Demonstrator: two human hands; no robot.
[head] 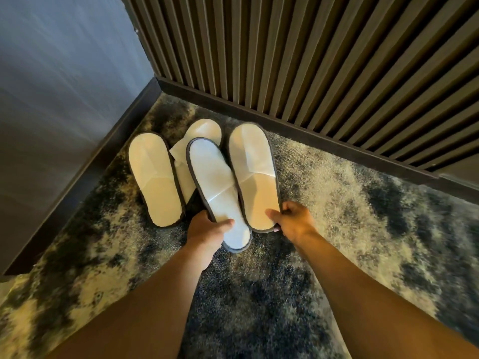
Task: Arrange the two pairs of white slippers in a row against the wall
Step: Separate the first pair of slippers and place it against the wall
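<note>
Several white slippers with dark trim lie in a corner on the carpet. The leftmost slipper (pixel 155 180) lies flat near the left wall. A second slipper (pixel 201 133) is partly hidden beneath a third. My left hand (pixel 207 231) is shut on the heel of that third slipper (pixel 215 185), which is lifted and overlaps its neighbours. My right hand (pixel 290 221) grips the heel of the rightmost slipper (pixel 252 167), whose toe points toward the slatted wall (pixel 311 60).
A dark skirting board (pixel 285 130) runs along the foot of the slatted wall. A plain grey wall (pixel 59 86) with its own skirting closes the left side. Mottled dark-and-cream carpet (pixel 363 203) stretches to the right of the slippers.
</note>
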